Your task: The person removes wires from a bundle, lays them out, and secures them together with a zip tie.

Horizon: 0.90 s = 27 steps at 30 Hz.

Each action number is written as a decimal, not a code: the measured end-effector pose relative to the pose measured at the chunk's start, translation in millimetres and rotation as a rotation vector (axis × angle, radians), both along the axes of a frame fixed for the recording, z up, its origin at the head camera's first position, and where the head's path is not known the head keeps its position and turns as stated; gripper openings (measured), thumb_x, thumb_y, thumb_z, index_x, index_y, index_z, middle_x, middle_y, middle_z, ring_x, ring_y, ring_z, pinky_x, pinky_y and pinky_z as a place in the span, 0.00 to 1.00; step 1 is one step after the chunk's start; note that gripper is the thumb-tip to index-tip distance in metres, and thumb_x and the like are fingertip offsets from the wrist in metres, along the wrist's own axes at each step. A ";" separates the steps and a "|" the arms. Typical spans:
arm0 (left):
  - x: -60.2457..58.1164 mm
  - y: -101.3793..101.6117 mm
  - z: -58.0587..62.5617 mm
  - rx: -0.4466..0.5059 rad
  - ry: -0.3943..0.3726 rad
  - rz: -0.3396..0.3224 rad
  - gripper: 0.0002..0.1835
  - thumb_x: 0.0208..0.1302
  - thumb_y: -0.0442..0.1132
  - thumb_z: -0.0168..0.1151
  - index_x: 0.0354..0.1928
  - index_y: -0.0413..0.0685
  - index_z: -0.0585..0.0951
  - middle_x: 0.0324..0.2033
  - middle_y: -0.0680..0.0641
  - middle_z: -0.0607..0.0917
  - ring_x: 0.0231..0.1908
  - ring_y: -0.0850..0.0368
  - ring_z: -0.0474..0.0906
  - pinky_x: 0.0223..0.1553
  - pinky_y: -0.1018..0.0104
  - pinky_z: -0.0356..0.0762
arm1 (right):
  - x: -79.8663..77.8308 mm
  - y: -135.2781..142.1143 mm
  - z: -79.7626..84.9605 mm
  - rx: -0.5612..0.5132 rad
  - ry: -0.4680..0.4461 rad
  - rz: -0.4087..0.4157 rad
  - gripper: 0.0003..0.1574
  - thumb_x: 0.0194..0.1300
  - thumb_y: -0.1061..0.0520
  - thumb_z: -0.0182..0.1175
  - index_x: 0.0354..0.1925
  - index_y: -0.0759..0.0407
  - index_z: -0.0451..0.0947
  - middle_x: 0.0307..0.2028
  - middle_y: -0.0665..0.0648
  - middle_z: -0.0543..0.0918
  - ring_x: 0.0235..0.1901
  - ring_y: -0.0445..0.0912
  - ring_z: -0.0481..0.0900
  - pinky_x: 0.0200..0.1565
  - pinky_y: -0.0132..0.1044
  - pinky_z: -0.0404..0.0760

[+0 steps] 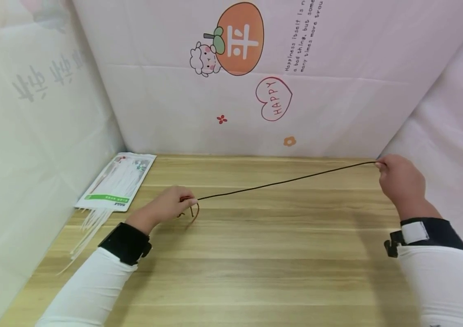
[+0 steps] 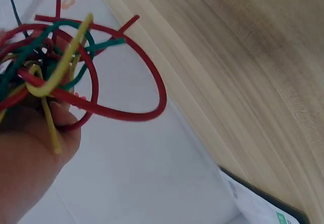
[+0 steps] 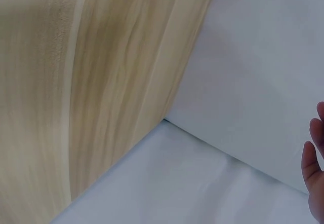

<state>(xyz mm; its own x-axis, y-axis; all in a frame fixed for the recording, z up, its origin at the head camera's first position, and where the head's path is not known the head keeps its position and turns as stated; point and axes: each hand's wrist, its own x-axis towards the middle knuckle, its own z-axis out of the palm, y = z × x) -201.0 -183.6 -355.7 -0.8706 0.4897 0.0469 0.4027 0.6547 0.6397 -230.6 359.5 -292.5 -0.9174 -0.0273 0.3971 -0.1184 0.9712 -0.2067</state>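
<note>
A thin dark cord (image 1: 286, 182) stretches taut, in the head view, from my left hand up to my right hand. My left hand (image 1: 170, 204) grips a small bundle of cords over the table's left half. The left wrist view shows this tangle close up: a looping red cord (image 2: 126, 114), a yellow cord (image 2: 63, 68) and a green cord (image 2: 104, 45), with loose ends sticking out. Pinched in my right hand (image 1: 403, 180), at the back right, is the dark cord's far end. Only part of the right hand shows at the right wrist view's edge.
A white packet (image 1: 118, 179) with a green band lies at the back left, thin white strips (image 1: 92, 227) spilling from its near end. White printed sheets (image 1: 153, 109) wall the wooden table (image 1: 272, 272) at the back and both sides.
</note>
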 end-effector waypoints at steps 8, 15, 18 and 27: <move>2.3 2.8 3.3 -0.190 0.070 0.078 0.07 0.57 0.29 0.57 0.23 0.46 0.75 0.20 0.52 0.73 0.24 0.57 0.68 0.29 0.65 0.66 | -1.8 -10.5 7.2 0.045 0.015 0.020 0.13 0.72 0.62 0.50 0.47 0.69 0.76 0.44 0.75 0.78 0.41 0.70 0.75 0.34 0.64 0.72; 1.1 -1.1 2.8 -0.203 0.112 0.093 0.11 0.63 0.37 0.60 0.23 0.49 0.74 0.17 0.54 0.70 0.21 0.60 0.65 0.26 0.66 0.63 | -4.0 -9.5 6.2 0.056 -0.007 0.020 0.13 0.72 0.62 0.50 0.48 0.69 0.76 0.45 0.75 0.77 0.43 0.70 0.74 0.35 0.64 0.72; 0.0 -4.8 1.3 -0.173 0.100 0.069 0.11 0.66 0.41 0.61 0.25 0.47 0.78 0.18 0.55 0.72 0.21 0.61 0.66 0.27 0.66 0.66 | -4.8 -7.2 2.4 0.066 -0.011 0.023 0.12 0.71 0.62 0.51 0.46 0.69 0.77 0.44 0.75 0.78 0.41 0.70 0.75 0.33 0.64 0.72; -0.2 -10.2 -0.2 -0.219 0.118 -0.011 0.06 0.65 0.36 0.62 0.29 0.45 0.81 0.21 0.55 0.75 0.23 0.62 0.67 0.28 0.67 0.67 | -3.9 -7.2 -3.8 0.096 0.005 0.032 0.10 0.69 0.62 0.53 0.44 0.67 0.77 0.42 0.73 0.79 0.40 0.69 0.76 0.32 0.63 0.72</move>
